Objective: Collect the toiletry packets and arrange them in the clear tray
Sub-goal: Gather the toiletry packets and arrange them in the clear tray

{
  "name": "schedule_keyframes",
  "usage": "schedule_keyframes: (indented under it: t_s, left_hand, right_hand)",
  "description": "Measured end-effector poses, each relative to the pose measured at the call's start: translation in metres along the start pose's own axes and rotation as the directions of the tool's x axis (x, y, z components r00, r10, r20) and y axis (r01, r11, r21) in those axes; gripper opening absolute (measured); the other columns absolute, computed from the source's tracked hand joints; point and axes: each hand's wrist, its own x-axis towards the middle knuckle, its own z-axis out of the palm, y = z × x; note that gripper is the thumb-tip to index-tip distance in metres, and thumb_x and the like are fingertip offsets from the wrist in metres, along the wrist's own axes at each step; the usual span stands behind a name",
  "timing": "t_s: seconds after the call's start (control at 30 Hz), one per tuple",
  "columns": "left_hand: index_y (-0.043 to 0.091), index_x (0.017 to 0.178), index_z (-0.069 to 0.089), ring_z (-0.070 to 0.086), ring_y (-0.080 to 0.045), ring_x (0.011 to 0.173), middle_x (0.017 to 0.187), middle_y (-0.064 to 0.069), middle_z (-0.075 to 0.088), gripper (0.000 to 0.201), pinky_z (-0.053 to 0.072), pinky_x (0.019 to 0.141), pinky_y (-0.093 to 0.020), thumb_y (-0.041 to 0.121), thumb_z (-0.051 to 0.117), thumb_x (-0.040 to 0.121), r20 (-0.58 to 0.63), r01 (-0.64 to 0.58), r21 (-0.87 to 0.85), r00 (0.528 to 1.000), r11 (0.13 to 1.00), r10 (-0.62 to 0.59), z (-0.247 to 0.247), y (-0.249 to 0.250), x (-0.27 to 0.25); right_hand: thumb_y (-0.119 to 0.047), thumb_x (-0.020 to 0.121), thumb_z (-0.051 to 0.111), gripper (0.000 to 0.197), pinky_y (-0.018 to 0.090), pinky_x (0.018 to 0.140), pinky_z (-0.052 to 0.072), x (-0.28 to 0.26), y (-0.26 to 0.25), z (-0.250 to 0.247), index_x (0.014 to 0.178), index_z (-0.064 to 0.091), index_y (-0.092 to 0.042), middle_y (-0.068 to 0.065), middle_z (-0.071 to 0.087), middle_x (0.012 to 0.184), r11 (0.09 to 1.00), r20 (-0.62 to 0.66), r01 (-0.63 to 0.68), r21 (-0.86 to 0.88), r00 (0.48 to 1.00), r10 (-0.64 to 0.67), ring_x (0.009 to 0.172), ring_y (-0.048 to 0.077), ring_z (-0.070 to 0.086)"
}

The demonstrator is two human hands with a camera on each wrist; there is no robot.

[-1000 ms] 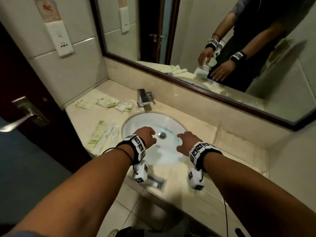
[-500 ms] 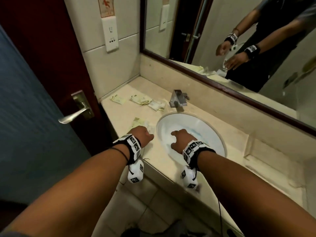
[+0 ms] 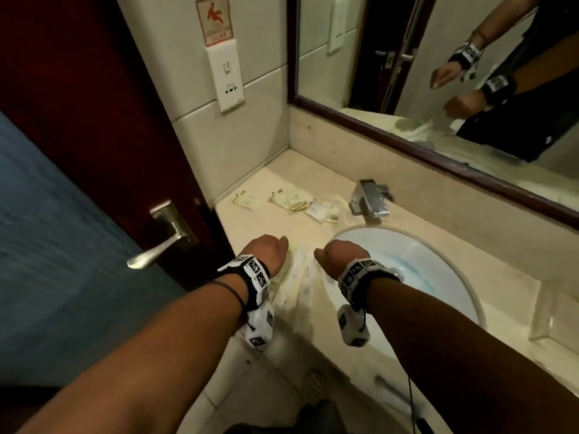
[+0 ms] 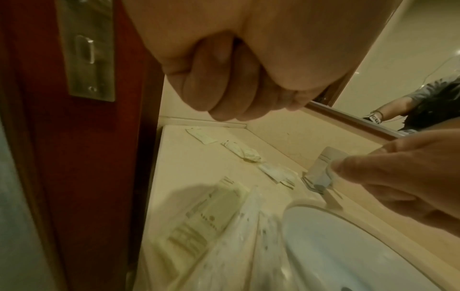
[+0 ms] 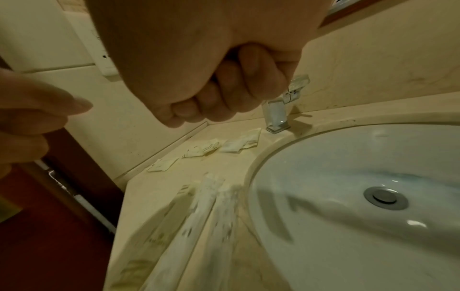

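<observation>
Both hands curled and holding nothing, poised over the long packets by the basin

The left hand (image 3: 266, 253) and right hand (image 3: 340, 255) hover with fingers folded, gripping nothing, above long pale plastic-wrapped toiletry packets (image 3: 296, 277) lying on the beige stone counter (image 3: 266, 220); small flat cream sachets (image 3: 289, 198) sit further back near the square chrome tap (image 3: 369, 198). The clear plastic tray (image 3: 553, 321) waits beyond the white oval sink (image 3: 423, 264). Best to uncurl the fingers, gather the long packets together, then sweep up the sachets
</observation>
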Motion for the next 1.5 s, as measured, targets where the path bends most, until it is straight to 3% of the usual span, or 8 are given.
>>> schedule_keyframes:
  t_s: [0.13,0.27,0.37,0.57,0.83,1.07,1.27,1.5]
  left_hand:
    - [0.002,0.092,0.062,0.06,-0.036,0.098,0.106,-0.021,0.065,0.056,0.038,0.075,-0.031,0.041,0.024,0.104,-0.016,0.015,0.032,1.0,0.999,-0.014,-0.002,0.008,0.046]
    - [-0.004,0.114,0.057,0.056,-0.036,0.112,0.123,-0.021,0.058,0.043,0.042,0.088,-0.032,0.026,0.028,0.105,0.048,0.087,0.016,0.995,0.996,-0.087,0.007,0.015,0.077]
    - [-0.004,0.118,0.054,0.058,-0.035,0.112,0.123,-0.021,0.06,0.033,0.045,0.087,-0.033,0.018,0.036,0.102,0.087,0.116,0.032,0.989,0.993,-0.118,0.011,0.019,0.106]
    - [0.017,0.142,0.042,0.048,-0.033,0.128,0.144,-0.015,0.042,0.052,0.04,0.105,-0.038,0.039,0.048,0.096,0.19,0.086,0.065,0.977,0.994,-0.097,0.026,0.016,0.15]
    - [0.021,0.139,0.047,0.053,-0.033,0.122,0.143,-0.013,0.042,0.048,0.042,0.1,-0.037,0.036,0.054,0.093,0.252,0.029,0.03,0.967,0.999,-0.036,0.043,0.011,0.202]
    - [0.02,0.137,0.047,0.05,-0.031,0.126,0.143,-0.013,0.045,0.048,0.042,0.104,-0.036,0.038,0.053,0.092,0.308,0.012,0.023,0.951,1.0,-0.018,0.052,0.004,0.241]
    - [0.022,0.138,0.047,0.053,-0.03,0.124,0.142,-0.01,0.048,0.05,0.044,0.102,-0.035,0.038,0.053,0.09,0.316,-0.007,-0.017,0.949,1.0,0.012,0.057,0.006,0.255]
    - [0.019,0.136,0.049,0.054,-0.031,0.121,0.138,-0.012,0.05,0.049,0.046,0.1,-0.035,0.035,0.057,0.09,0.284,-0.035,-0.034,0.958,0.999,0.044,0.062,0.007,0.259]
  right_hand:
    - [-0.049,0.102,0.034,0.051,0.04,0.091,0.048,0.042,0.014,-0.011,0.111,0.065,-0.01,0.015,0.066,0.116,0.992,0.02,-0.001,0.124,1.0,-0.001,0.107,0.034,0.062]
    - [-0.028,0.101,0.04,0.033,0.039,0.09,0.05,0.064,0.029,-0.005,0.111,0.063,-0.007,0.017,0.066,0.115,0.988,0.047,0.013,0.156,0.999,-0.02,0.105,0.035,0.063]
    - [-0.039,0.097,0.045,0.035,0.039,0.091,0.049,0.084,0.036,-0.006,0.119,0.058,-0.015,0.014,0.064,0.121,0.985,0.083,-0.008,0.173,0.997,-0.006,0.108,0.034,0.062]
    - [-0.046,0.094,0.051,0.051,0.041,0.097,0.048,0.115,0.038,-0.006,0.139,0.05,-0.023,0.011,0.05,0.138,0.982,0.069,-0.07,0.177,0.996,0.058,0.12,0.031,0.056]
    - [-0.05,0.089,0.06,0.059,0.043,0.096,0.05,0.166,0.025,-0.005,0.141,0.046,-0.027,0.011,0.042,0.139,0.961,0.075,-0.185,0.206,0.982,0.173,0.119,0.033,0.056]
    - [-0.053,0.09,0.061,0.074,0.05,0.108,0.04,0.208,0.015,-0.002,0.151,0.026,-0.029,0.01,0.013,0.161,0.946,0.081,-0.25,0.204,0.968,0.238,0.142,0.038,0.029]
    - [-0.058,0.086,0.058,0.074,0.054,0.106,0.04,0.23,0.011,0.003,0.148,0.025,-0.036,0.012,0.006,0.161,0.939,0.15,-0.297,0.174,0.95,0.273,0.139,0.041,0.029]
    - [-0.029,0.09,0.06,0.035,0.05,0.098,0.046,0.228,0.007,0.023,0.125,0.055,-0.026,0.011,0.038,0.138,0.958,0.014,-0.24,0.156,0.97,0.241,0.123,0.037,0.043]
